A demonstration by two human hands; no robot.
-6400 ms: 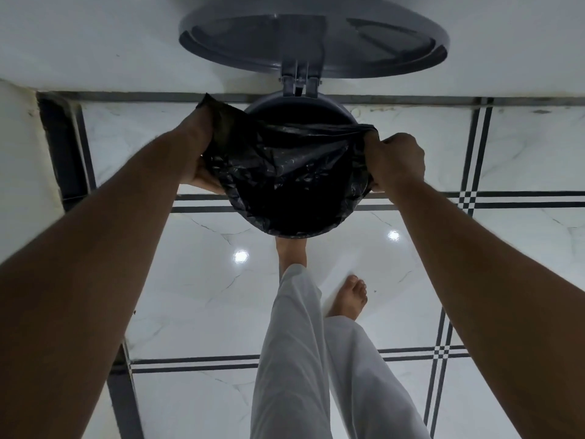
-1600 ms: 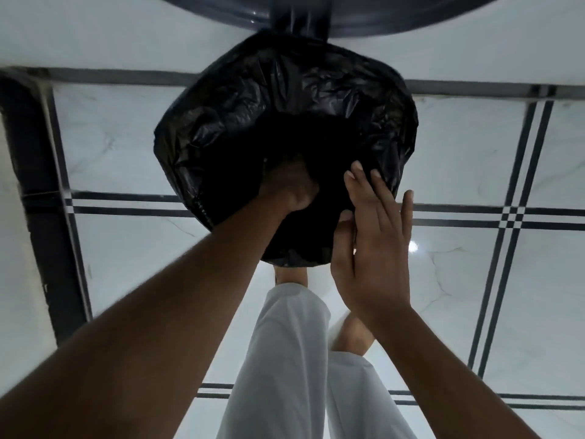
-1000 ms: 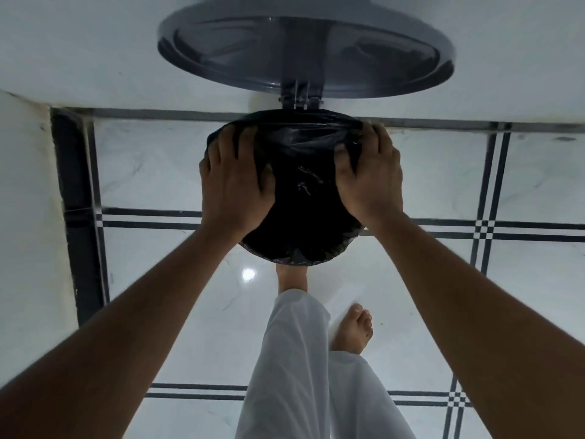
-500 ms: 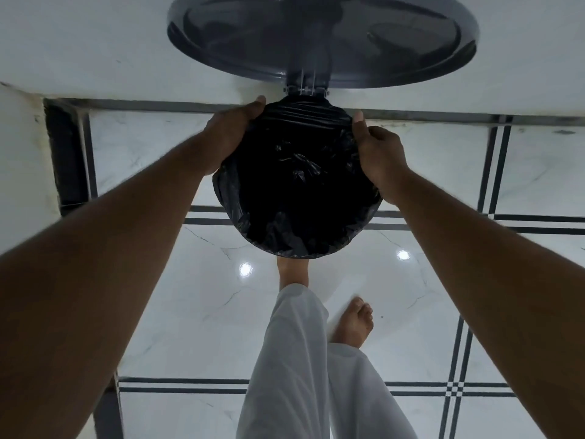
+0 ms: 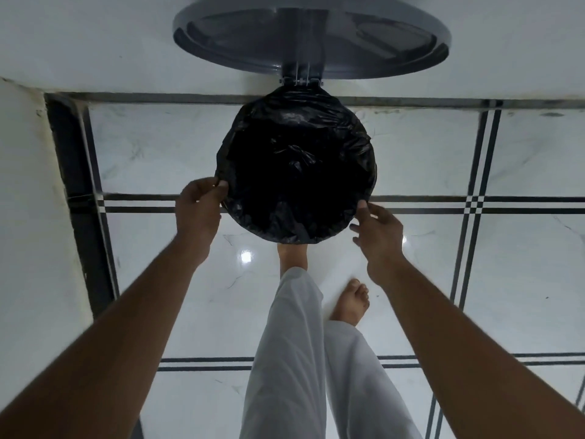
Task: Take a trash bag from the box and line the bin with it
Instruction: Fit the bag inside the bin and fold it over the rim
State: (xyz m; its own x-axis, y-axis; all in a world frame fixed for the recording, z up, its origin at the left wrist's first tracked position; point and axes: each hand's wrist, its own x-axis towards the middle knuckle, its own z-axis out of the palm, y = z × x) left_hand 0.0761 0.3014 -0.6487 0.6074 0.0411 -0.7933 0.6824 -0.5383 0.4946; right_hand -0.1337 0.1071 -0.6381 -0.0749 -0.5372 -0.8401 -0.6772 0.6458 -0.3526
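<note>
I look straight down into a round bin whose mouth is covered all around by a black trash bag (image 5: pixel 297 131), folded over the rim and sunk into the dark inside. The bin's grey lid (image 5: pixel 311 36) stands open on its hinge against the far wall. My left hand (image 5: pixel 198 208) pinches the bag's folded edge at the near-left of the rim. At the near-right of the rim, my right hand (image 5: pixel 378 234) holds the bag's edge between thumb and fingertips. The bag box is not in view.
A glossy white tiled floor (image 5: pixel 522 274) with dark double lines surrounds the bin. A dark strip and white wall (image 5: pixel 28 232) rise at the left. My bare feet and white trouser legs (image 5: pixel 294 359) stand just in front of the bin, one foot under its near edge.
Both hands have slid from the far sides of the rim, near the hinge, to its near sides. The bag now lies folded over the whole rim.
</note>
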